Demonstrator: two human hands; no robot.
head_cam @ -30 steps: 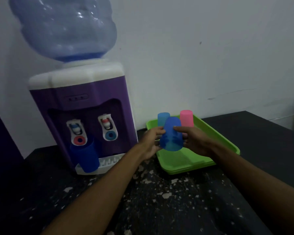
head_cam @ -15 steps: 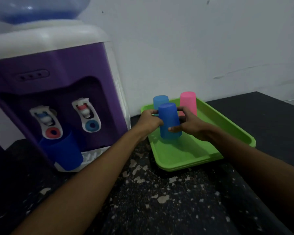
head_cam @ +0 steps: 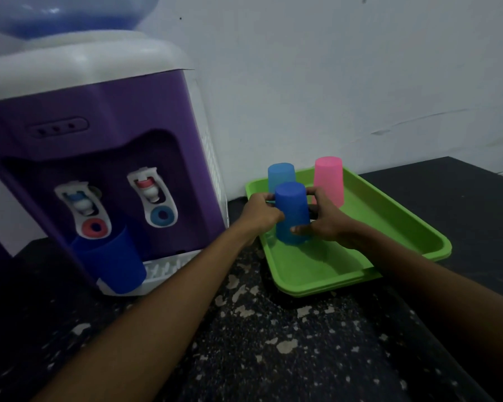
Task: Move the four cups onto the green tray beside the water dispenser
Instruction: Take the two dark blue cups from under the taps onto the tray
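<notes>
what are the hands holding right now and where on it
Both hands hold one upside-down dark blue cup by its side walls over the green tray: left hand on its left side, right hand on its right.

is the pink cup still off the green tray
No, the pink cup stands upside down on the green tray, at its far end beside the light blue cup.

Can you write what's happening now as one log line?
hands: left and right hold dark blue cup | over green tray | upside down
</notes>
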